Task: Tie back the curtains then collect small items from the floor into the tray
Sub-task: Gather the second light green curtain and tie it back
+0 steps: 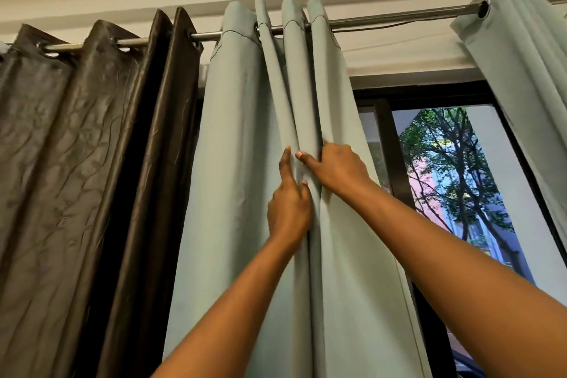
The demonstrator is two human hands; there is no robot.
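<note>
right: bare window gap | left: brown curtain blocks

A metal curtain rod carries dark brown curtains and pale green curtains by their eyelets.

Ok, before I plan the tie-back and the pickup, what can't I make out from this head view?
- Floor, tray, small items: outside the frame; camera is tilted up.
- Any tie-back cord or hook: none in view.
- Right hand fingers: tucked behind folds of the pale green curtain.
- Left hand palm: turned away against the fabric.
- Curtain hems: cut off by the bottom edge.
- Second green curtain: cropped by the right edge.
</note>
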